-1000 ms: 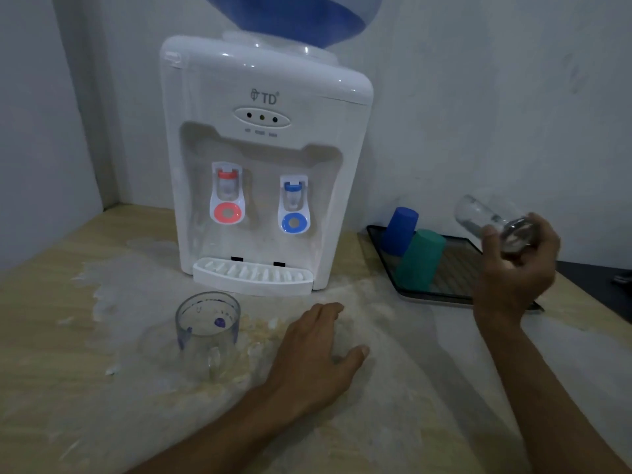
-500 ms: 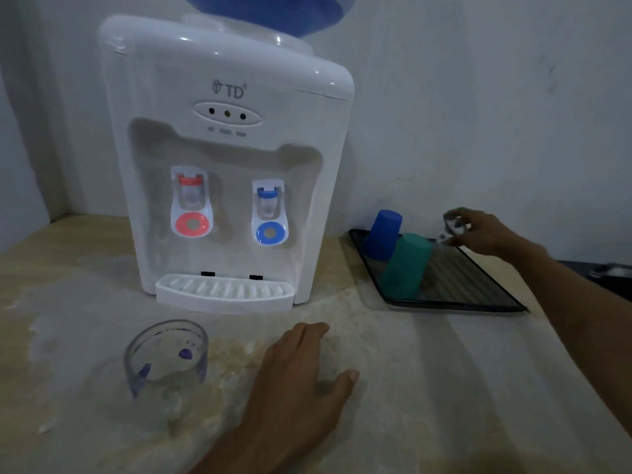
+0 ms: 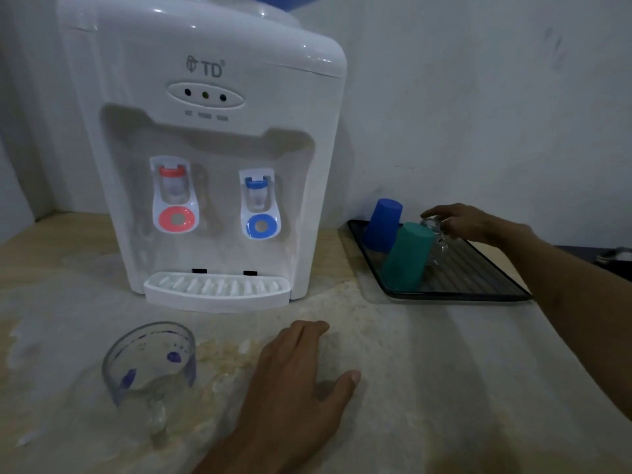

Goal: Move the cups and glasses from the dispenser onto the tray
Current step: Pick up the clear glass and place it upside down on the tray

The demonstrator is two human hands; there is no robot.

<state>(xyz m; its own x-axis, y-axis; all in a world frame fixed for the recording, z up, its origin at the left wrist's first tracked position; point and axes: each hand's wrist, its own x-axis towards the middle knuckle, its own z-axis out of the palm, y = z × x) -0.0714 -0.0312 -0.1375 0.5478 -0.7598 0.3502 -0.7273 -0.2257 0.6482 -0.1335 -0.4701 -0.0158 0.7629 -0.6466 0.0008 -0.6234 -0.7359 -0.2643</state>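
A white water dispenser (image 3: 205,148) stands at the back of the counter. To its right lies a dark ribbed tray (image 3: 478,275) with a blue cup (image 3: 383,224) and a teal cup (image 3: 407,256) upside down on it. My right hand (image 3: 468,222) grips the base of a clear glass (image 3: 436,246), held upside down on the tray just behind the teal cup. A clear mug (image 3: 150,367) with purple marks stands upright in front of the dispenser. My left hand (image 3: 297,381) rests flat on the counter beside the mug, holding nothing.
The counter (image 3: 444,388) is pale wood with a worn whitish patch. The dispenser's drip tray (image 3: 217,290) juts forward. A wall runs behind everything, and a dark object (image 3: 615,256) sits at the far right edge.
My right hand carried the clear glass from the air down onto the tray, turning it upside down behind the teal cup. The view moved closer. My left hand stayed put.
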